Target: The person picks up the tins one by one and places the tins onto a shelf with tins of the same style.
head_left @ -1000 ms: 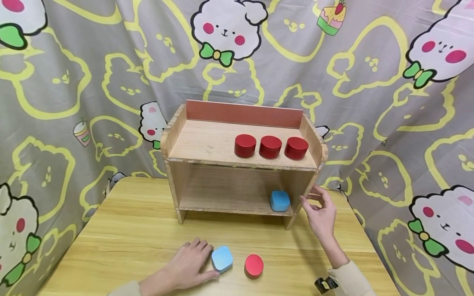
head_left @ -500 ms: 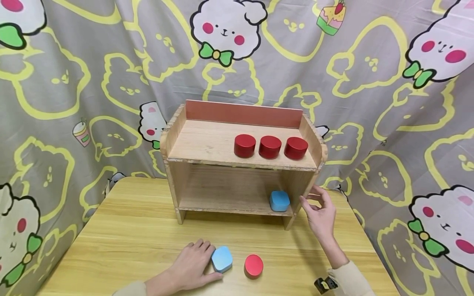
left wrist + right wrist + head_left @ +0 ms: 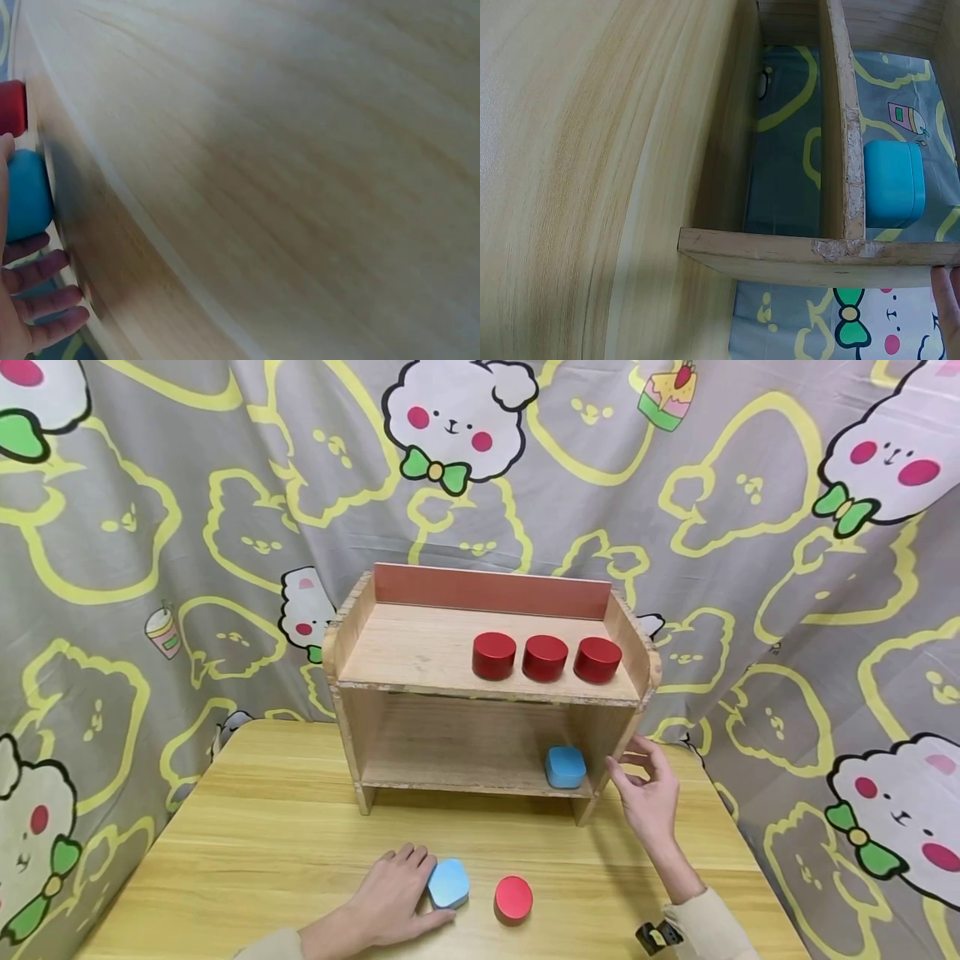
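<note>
A pale blue rounded-square tin (image 3: 448, 883) lies on the table, my left hand (image 3: 386, 897) against its left side. The index finger touches the tin and the thumb stretches along its near edge; the fingers look relaxed. In the left wrist view the thumb and fingers lie on either side of the blue tin (image 3: 28, 196). Just right of it is a round red tin (image 3: 513, 900). My right hand (image 3: 651, 789) rests its thumb and fingertips against the right side panel of a two-tier wooden shelf (image 3: 480, 692). Another blue tin (image 3: 565, 767) sits on the lower tier, at the right.
Three round red tins (image 3: 545, 657) stand in a row on the upper tier, towards the right. The shelf stands at the back of the wooden table (image 3: 247, 827). A patterned curtain (image 3: 225, 527) hangs behind and to both sides.
My left hand has slid slightly right, closer against the blue tin, its thumb reaching further along the near edge. The right hand, the shelf and the tins look unmoved.
</note>
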`<state>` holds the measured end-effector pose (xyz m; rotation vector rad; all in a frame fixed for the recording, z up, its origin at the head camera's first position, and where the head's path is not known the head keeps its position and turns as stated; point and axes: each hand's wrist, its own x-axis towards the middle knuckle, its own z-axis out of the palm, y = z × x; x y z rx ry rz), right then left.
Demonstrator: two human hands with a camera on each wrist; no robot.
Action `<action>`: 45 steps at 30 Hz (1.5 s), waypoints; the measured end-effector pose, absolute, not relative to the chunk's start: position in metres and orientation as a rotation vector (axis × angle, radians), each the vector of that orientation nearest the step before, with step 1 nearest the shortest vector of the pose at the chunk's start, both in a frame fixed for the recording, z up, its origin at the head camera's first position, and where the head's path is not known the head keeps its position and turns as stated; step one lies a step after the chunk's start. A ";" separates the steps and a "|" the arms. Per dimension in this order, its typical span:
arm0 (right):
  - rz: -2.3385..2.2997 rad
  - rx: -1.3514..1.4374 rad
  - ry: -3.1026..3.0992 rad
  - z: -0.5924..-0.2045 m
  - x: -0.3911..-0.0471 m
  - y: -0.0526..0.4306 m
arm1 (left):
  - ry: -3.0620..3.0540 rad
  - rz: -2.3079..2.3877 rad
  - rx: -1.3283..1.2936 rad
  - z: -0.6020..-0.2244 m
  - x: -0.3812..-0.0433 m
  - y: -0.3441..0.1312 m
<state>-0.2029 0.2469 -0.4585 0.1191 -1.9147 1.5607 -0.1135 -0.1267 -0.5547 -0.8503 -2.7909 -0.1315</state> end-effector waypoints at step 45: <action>1.561 0.144 -1.910 -0.457 -0.202 0.247 | -2.465 -0.075 -0.985 -0.516 -0.153 -0.117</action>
